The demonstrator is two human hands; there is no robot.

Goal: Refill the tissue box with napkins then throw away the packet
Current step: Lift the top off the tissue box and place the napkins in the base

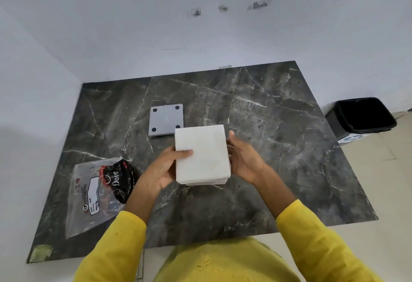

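Observation:
A stack of white napkins (201, 154) is held above the middle of the dark marble table (278, 125). My left hand (166, 168) grips its left edge, thumb on top. My right hand (244, 159) presses against its right edge, fingers behind the stack. A grey square piece with four black dots (166, 120), seemingly the tissue box's underside or base, lies flat just beyond the stack. The clear plastic packet (95, 194) with red and black print lies flattened at the table's front left.
A black bin (361, 114) with a dark liner stands on the floor off the table's right far corner. White walls close the back and left sides. A patch of green tape (41, 251) marks the table's front left corner.

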